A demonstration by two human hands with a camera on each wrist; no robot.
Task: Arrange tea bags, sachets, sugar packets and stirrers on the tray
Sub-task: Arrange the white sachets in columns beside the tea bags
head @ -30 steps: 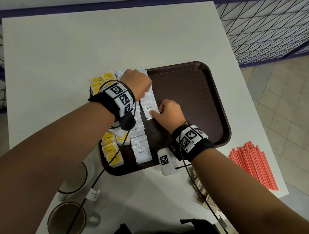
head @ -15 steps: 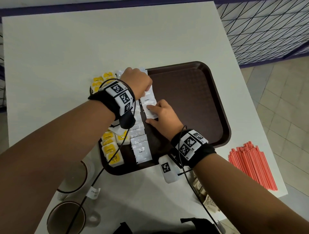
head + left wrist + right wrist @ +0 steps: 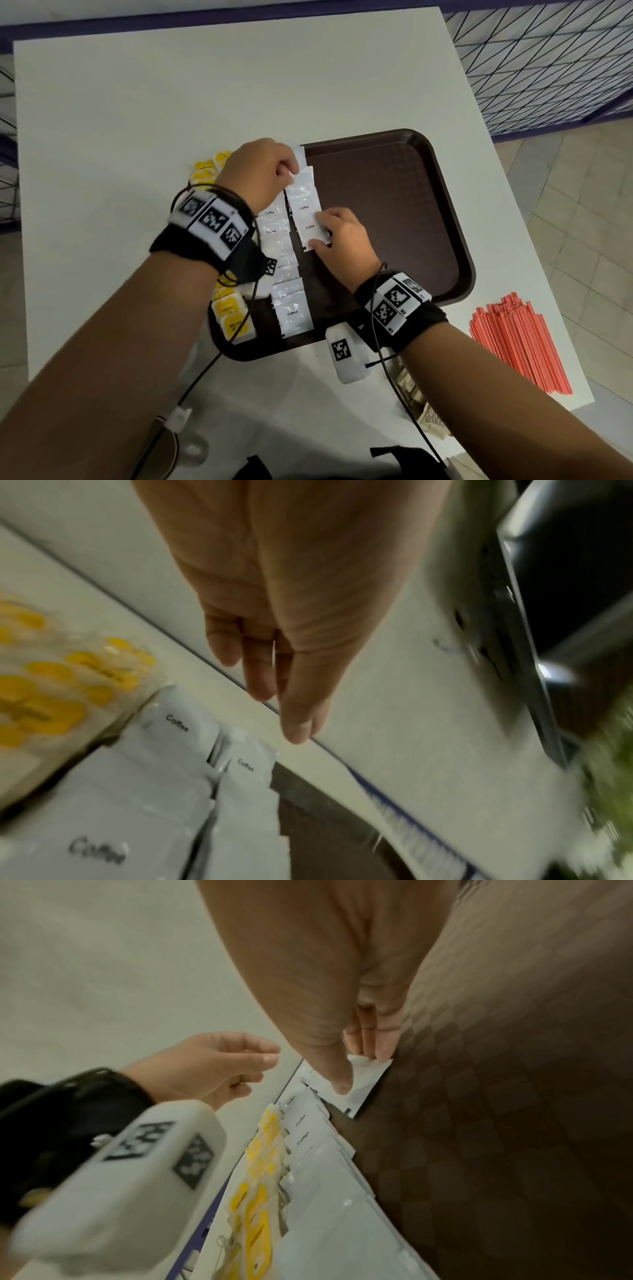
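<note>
The right hand (image 3: 342,240) is pinching the lowest coffee sachet (image 3: 312,231) of a second white column, thumb at its near edge and fingers (image 3: 383,1045) curling over its far side, and is setting it flat on the brown tray (image 3: 411,205); the left hand (image 3: 260,174) is hovering at the head of that column with fingers loosely bent and a little apart, holding nothing as far as the blurred left wrist view is showing, though its fingertips may be brushing the top sachet (image 3: 305,176); just to the left, a fuller column of coffee sachets (image 3: 291,308) is running down the tray, overlapping like tiles, and beside that again a row of yellow tea bags (image 3: 233,315) is lying along the tray's left edge; the step in hand is judged to be the laying out of the sachets, with the second column only begun; off the tray, the red stirrers (image 3: 517,342) are lying in a bundle on the white table (image 3: 171,102) to the right, well apart, and some brown printed packets (image 3: 431,416), probably the sugar, are showing near the table's front edge under the right forearm; the next move is calling for releasing this sachet squarely in line, then fetching more without disturbing the overlapped rows.
</note>
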